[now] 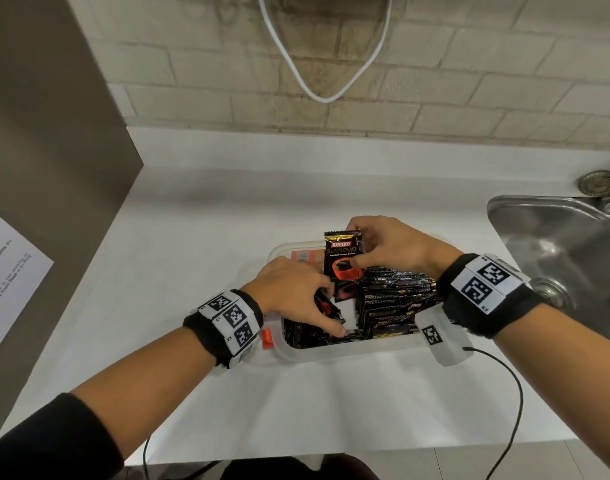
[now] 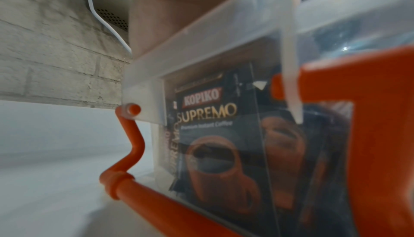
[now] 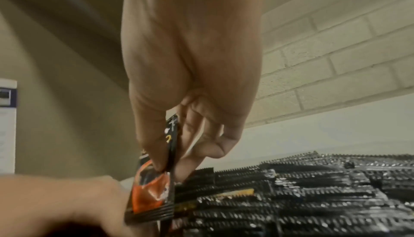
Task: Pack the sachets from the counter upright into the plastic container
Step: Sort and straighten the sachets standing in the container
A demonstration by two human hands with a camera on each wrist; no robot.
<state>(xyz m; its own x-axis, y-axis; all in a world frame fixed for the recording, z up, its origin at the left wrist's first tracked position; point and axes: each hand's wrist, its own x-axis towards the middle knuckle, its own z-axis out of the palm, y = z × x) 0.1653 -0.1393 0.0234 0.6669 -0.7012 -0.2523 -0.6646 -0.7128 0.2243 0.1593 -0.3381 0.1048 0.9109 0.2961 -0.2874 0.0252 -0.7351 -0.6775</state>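
The right hand held one black Kopiko sachet upright over the clear plastic container, pinching it between the thumb in front and the fingers behind. In the right wrist view the same sachet hung from that pinch, its lower edge just above the packed ones.

The left hand reached down into the container, its fingers spread among the sachets at the left end; whether they gripped one or merely pushed them aside I could not tell. A few sachets there leaned at angles, with a bare patch of the container's floor showing between them and the rest.

The right part of the container was filled with a dense row of sachets standing on edge, their crimped tops lined up side by side. The right wrist view looked across those tops at close range.

The container stood on the white table, near its front edge and just left of a steel sink. An orange latch showed at the container's left end, and the left wrist view looked through the clear wall at a sachet standing against it, beside that orange clip.

A white cable looped down the brick wall behind, and a printed sheet lay at the far left.
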